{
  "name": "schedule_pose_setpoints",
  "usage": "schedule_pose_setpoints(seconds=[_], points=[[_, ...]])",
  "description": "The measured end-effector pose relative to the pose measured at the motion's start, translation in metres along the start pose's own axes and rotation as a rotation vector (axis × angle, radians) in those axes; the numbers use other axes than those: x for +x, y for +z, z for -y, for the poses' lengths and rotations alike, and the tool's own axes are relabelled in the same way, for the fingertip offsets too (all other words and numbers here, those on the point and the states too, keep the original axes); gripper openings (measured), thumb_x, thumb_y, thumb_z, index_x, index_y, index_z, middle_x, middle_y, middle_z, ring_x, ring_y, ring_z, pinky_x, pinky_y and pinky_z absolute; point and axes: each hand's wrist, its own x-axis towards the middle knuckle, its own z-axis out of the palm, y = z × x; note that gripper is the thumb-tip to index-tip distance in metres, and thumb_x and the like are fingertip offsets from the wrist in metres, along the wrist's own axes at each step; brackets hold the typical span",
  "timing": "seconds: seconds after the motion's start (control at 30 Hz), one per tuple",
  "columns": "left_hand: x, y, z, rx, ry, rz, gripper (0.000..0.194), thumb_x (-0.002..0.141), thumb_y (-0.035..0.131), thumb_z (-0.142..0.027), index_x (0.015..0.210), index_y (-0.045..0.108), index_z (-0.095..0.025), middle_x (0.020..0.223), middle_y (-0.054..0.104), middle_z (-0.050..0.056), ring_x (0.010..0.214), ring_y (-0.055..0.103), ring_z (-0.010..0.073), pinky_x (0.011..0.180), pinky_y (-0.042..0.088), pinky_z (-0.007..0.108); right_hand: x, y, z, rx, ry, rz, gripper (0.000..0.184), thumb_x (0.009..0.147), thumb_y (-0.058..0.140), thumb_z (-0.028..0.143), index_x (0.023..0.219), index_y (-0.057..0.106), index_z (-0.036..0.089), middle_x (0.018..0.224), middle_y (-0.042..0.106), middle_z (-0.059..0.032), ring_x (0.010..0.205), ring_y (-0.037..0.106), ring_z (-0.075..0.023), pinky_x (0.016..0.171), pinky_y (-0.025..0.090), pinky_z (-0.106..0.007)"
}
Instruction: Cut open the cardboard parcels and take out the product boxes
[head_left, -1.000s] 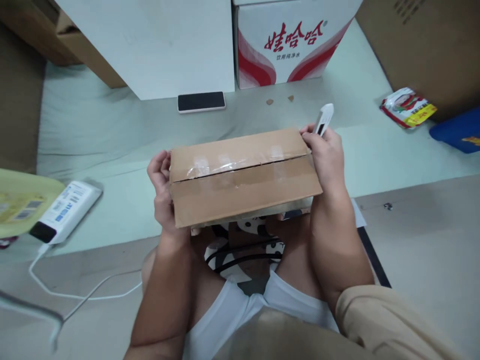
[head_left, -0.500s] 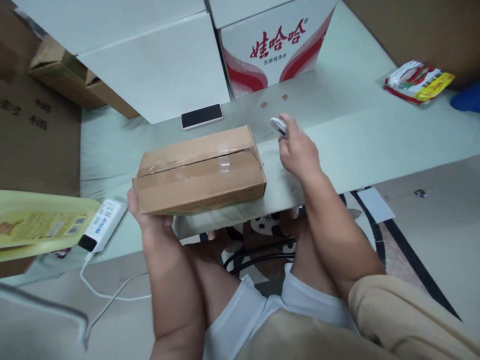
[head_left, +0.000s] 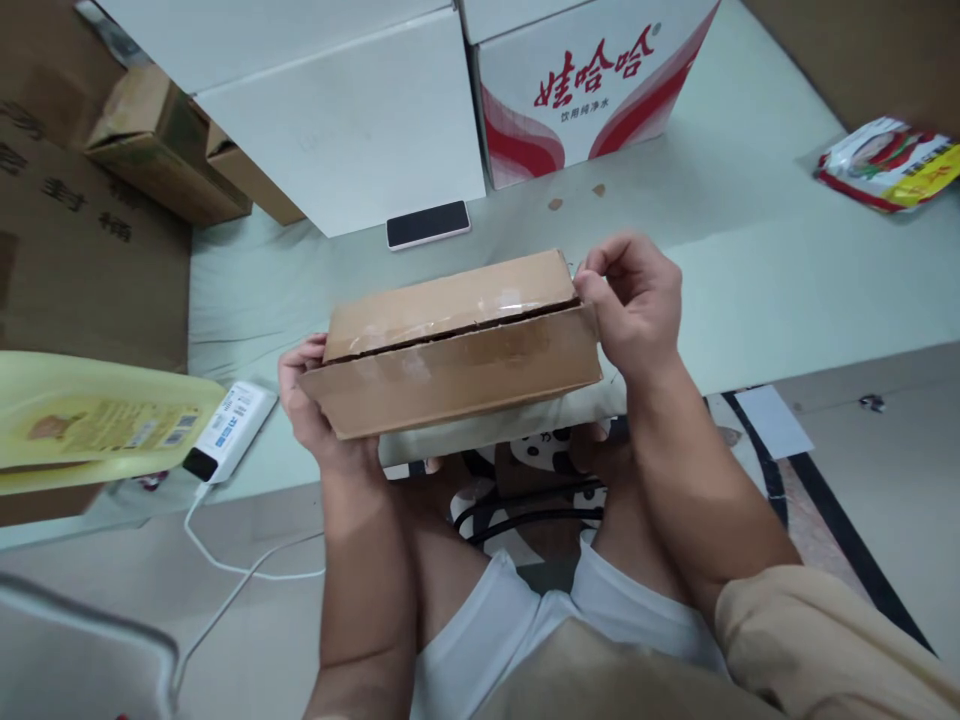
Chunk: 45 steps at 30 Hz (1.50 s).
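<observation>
A brown cardboard box (head_left: 457, 385) is held at the front edge of the table, a strip of clear tape along its top. The seam between the top flaps is split into a dark, narrow gap. My left hand (head_left: 311, 400) grips the left end, with fingers behind the near corner and palm below. At the other end, my right hand (head_left: 637, 300) has its thumb and fingers closed on the corner of the box by the seam. Whether anything else is inside that hand is hidden.
Behind the box lie a black-screened phone (head_left: 427, 225) and stacked white cartons (head_left: 360, 130). A yellow jug (head_left: 97, 420) and a white corded device (head_left: 231, 432) stand at left. A red and white food packet (head_left: 885, 165) lies at far right.
My right hand has come from beside the box, where it held a small white tool, onto the right end. The tool no longer shows. The seam gap looks wider and the box is tilted.
</observation>
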Motion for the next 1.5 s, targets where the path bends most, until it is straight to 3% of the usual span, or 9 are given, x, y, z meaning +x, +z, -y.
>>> schedule_pose_setpoints(seconds=[0.23,0.43,0.57,0.67,0.77,1.07,1.23,1.33,1.5], points=[[0.0,-0.005,-0.001,0.022,0.252,0.014,0.026,0.074,0.061,-0.044,0.06,0.058,-0.023,0.071,0.046,0.001,0.072,0.049,0.0169,0.089,0.049,0.034,-0.006,0.002,0.022,0.062,-0.075,0.054,0.043,0.096,0.051,0.064,0.081,0.062,0.026,0.121,0.073,-0.0053,0.146,0.052,-0.0305,0.116,0.049,-0.056],[-0.009,-0.015,-0.008,0.127,0.086,0.303,0.059,0.077,0.053,-0.076,0.096,0.084,-0.03,0.153,0.049,0.001,0.152,0.038,0.0305,0.134,0.026,0.039,-0.002,-0.003,0.027,0.231,-0.107,0.38,0.053,0.092,0.043,0.071,0.106,0.074,0.03,0.169,0.039,0.0083,0.165,0.021,-0.0271,0.137,0.021,-0.05],[-0.001,-0.028,-0.017,0.101,-0.015,0.454,0.061,0.062,0.068,-0.08,0.09,0.087,-0.03,0.162,0.042,-0.002,0.158,0.03,0.0388,0.132,0.034,0.044,-0.007,-0.009,0.036,0.087,-0.178,0.422,0.052,0.095,0.038,0.066,0.106,0.08,0.037,0.165,0.044,0.013,0.166,0.013,-0.0282,0.138,0.01,-0.049],[0.009,-0.035,-0.023,0.065,-0.112,0.438,0.057,0.048,0.087,-0.071,0.082,0.086,-0.026,0.146,0.055,0.007,0.135,0.054,0.0391,0.112,0.053,0.047,-0.013,-0.007,0.036,-0.009,-0.206,0.178,0.049,0.098,0.04,0.059,0.096,0.083,0.035,0.142,0.063,0.0004,0.148,0.045,-0.033,0.128,0.031,-0.055],[0.013,-0.032,-0.028,0.141,-0.161,0.3,0.044,0.052,0.095,-0.058,0.071,0.083,-0.021,0.127,0.063,0.01,0.11,0.063,0.0275,0.096,0.056,0.04,-0.014,-0.002,0.034,-0.015,-0.201,0.08,0.045,0.1,0.048,0.053,0.082,0.083,0.032,0.085,0.068,-0.0064,0.088,0.066,-0.0248,0.093,0.053,-0.049],[0.0,-0.026,-0.042,0.317,0.286,0.312,0.009,0.082,0.085,-0.035,0.085,0.085,-0.026,0.066,0.064,-0.001,0.064,0.055,0.0111,0.064,0.045,0.025,-0.017,-0.013,0.077,0.527,-0.16,0.6,0.053,0.105,0.047,0.049,0.07,0.075,0.021,0.048,0.059,-0.0004,0.047,0.058,-0.014,0.063,0.048,-0.033],[-0.004,-0.026,-0.058,0.493,0.303,0.732,0.035,0.1,0.059,-0.05,0.127,0.077,-0.036,0.125,0.075,0.002,0.116,0.067,0.0257,0.103,0.051,0.043,-0.008,-0.014,0.083,0.361,-0.198,0.943,0.027,0.105,0.056,0.028,0.092,0.078,0.019,0.067,0.074,-0.0001,0.06,0.067,-0.0094,0.065,0.05,-0.024],[0.001,-0.025,-0.066,0.752,0.365,1.041,0.037,0.103,0.048,-0.048,0.114,0.082,-0.035,0.149,0.062,0.0,0.134,0.051,0.0331,0.119,0.034,0.054,-0.004,-0.006,0.081,0.034,-0.28,0.946,0.019,0.1,0.062,0.025,0.096,0.08,0.021,0.09,0.081,-0.0026,0.09,0.075,-0.0152,0.082,0.057,-0.027],[0.003,-0.029,-0.059,0.63,0.296,0.999,0.054,0.104,0.037,-0.057,0.094,0.081,-0.028,0.14,0.06,0.005,0.131,0.047,0.0336,0.121,0.027,0.053,-0.007,0.001,0.08,-0.231,-0.336,0.88,0.029,0.102,0.053,0.026,0.091,0.08,0.024,0.093,0.082,-0.0009,0.121,0.072,-0.0246,0.116,0.048,-0.045]])
